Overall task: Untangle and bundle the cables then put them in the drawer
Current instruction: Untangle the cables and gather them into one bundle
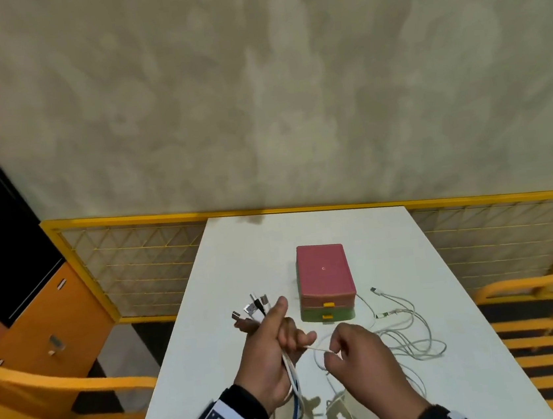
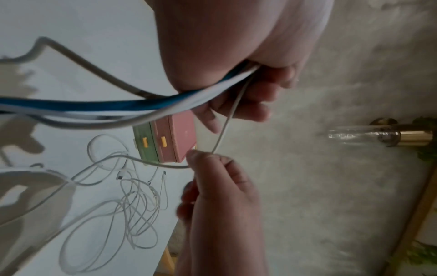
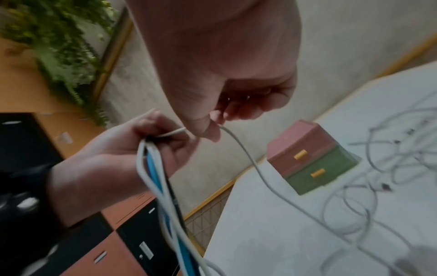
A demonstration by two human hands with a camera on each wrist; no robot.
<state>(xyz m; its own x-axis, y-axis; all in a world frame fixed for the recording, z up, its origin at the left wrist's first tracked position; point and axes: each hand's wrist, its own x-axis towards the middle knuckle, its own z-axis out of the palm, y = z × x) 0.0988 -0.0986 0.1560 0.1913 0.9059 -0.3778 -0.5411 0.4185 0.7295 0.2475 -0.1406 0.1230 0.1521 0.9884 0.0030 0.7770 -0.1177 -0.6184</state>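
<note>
My left hand (image 1: 272, 342) grips a bunch of cables (image 1: 291, 376), white, blue and black, with several USB plugs (image 1: 252, 310) sticking up past the fingers. A thin white cable (image 2: 224, 123) runs from that fist to my right hand (image 1: 349, 349), which pinches it between thumb and forefinger. In the right wrist view the same cable (image 3: 257, 168) trails down to the table. A loose tangle of white cables (image 1: 406, 329) lies on the white table (image 1: 246, 261) to the right. The small drawer box (image 1: 325, 283), pink over green with yellow handles, stands behind the hands, both drawers closed.
Orange slatted chairs (image 1: 541, 334) flank the table on both sides. A yellow-framed mesh fence (image 1: 143, 259) runs behind it. An orange and black cabinet (image 1: 17, 273) stands at the left. More cable hangs off the table's near edge (image 1: 336, 416).
</note>
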